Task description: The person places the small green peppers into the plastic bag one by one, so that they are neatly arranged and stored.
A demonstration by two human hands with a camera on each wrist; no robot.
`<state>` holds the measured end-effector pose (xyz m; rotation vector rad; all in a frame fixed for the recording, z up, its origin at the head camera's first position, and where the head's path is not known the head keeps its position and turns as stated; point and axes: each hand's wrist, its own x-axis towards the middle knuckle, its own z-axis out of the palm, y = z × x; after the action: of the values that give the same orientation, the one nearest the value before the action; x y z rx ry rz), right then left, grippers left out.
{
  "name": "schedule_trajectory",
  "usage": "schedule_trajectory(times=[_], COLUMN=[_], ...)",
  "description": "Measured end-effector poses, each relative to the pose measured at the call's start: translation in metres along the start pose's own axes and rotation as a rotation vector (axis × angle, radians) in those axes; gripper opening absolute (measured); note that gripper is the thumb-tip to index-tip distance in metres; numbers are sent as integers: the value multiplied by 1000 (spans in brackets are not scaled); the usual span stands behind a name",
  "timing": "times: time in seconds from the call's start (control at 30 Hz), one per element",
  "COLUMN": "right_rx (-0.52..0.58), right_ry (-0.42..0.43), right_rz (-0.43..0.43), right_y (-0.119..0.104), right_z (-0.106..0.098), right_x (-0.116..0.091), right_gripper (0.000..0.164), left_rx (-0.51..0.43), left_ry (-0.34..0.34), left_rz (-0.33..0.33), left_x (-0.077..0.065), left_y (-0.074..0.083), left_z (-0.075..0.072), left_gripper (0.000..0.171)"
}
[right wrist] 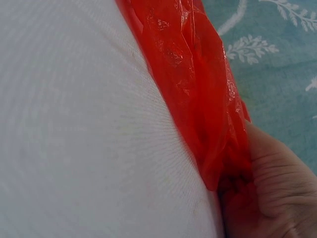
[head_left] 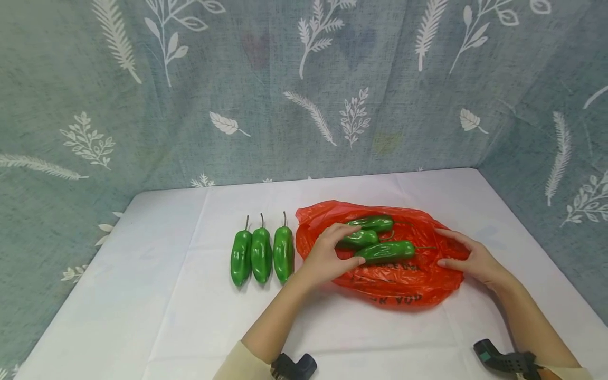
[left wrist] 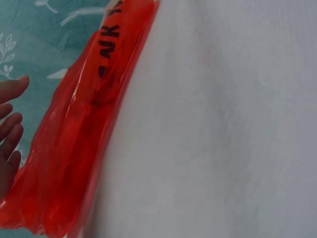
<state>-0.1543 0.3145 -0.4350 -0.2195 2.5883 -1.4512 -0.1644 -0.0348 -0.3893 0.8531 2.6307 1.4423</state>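
Note:
A red plastic bag (head_left: 404, 287) with black print lies spread on the white table. Three glossy green chili peppers (head_left: 387, 252) rest on it, stems mostly to the right. My left hand (head_left: 328, 256) reaches over the bag's left part, thumb and fingers spread around the left ends of these peppers. In the left wrist view, the fingers (left wrist: 11, 131) show apart, beside the bag. At the bag's right side, my right hand (head_left: 480, 261) holds the plastic, with thumb and fingers on it. The right wrist view shows the thumb (right wrist: 272, 163) against the crumpled bag edge (right wrist: 208, 124).
Three more green chili peppers (head_left: 261, 254) lie side by side left of the bag, stems pointing away. The white cloth-covered table (head_left: 190, 316) ends at a grey-green patterned curtain (head_left: 266, 132) at the back and sides.

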Motion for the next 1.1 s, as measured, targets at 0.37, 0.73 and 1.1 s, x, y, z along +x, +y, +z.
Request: schedule_trajectory(times=[0.37,0.73,1.1], right_rx=[-20,-42,-36], right_ry=[9,7,10], right_rz=[7,10,1], right_y=[1,-1,-2], right_z=[0,0,1], right_x=[0,-1,0], right_gripper=[74,74,74], left_rx=[-54,-66,-34], left_ry=[128,255,367], left_rz=[3,-5,-92], left_x=[-13,-33,-45], left_y=[-2,-11,-19], left_z=[-21,-48,-73], left_gripper=[60,60,64])
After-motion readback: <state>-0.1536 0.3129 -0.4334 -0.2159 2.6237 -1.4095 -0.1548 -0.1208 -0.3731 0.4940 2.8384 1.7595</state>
